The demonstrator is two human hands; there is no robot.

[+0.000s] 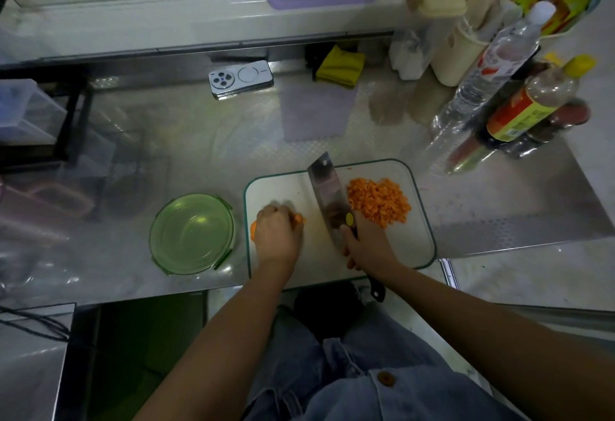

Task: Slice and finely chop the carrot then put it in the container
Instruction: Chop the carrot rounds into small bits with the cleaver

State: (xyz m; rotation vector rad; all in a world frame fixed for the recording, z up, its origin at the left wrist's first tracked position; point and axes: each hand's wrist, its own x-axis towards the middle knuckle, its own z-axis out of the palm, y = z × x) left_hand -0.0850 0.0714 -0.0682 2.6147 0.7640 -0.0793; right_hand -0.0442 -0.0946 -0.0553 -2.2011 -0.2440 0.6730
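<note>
Your left hand (278,232) grips the remaining carrot (254,230) on the board (416,247); your right hand (367,244) clasps the cleaver (327,194) (chopped pile (379,202) beside it). Continue slicing; the container (192,233) waits empty.

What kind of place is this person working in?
Probably a kitchen: a shiny steel counter, a green-rimmed white cutting board with a pile of diced orange carrot, and plastic sauce bottles at the right.

Dim, cool light, brightest along the far side. The steel bench (199,154) throws soft glare and hazy reflections. Motion blur smears the left hand (278,234). Wide-angle distortion bends the edges, where the bottles (492,68) look soft.
</note>
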